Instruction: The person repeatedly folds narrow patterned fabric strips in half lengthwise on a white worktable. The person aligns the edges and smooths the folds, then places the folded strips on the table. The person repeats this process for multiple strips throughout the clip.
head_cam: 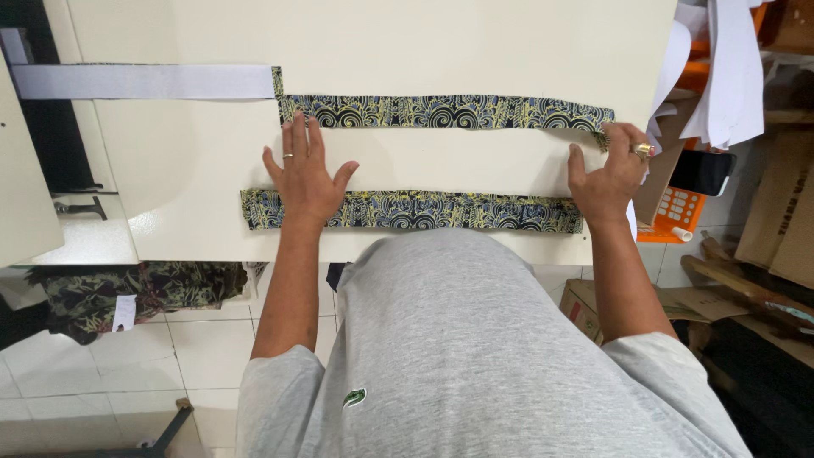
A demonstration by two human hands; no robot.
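Two long strips of dark patterned cloth with yellow and blue swirls lie across a cream table [441,47]. My left hand [305,174] rests flat with fingers spread between them, fingertips touching the far strip [441,111] near its left end, wrist over the near strip [424,211]. My right hand [612,174] presses on the table at the right, fingers touching the far strip's right end. Each hand wears a ring.
A white strip [144,81] lies at the table's far left. White paper sheets [721,68], a black phone [702,172] and an orange crate [674,212] sit at the right. Cardboard boxes [780,212] and patterned cloth [119,293] lie on the floor.
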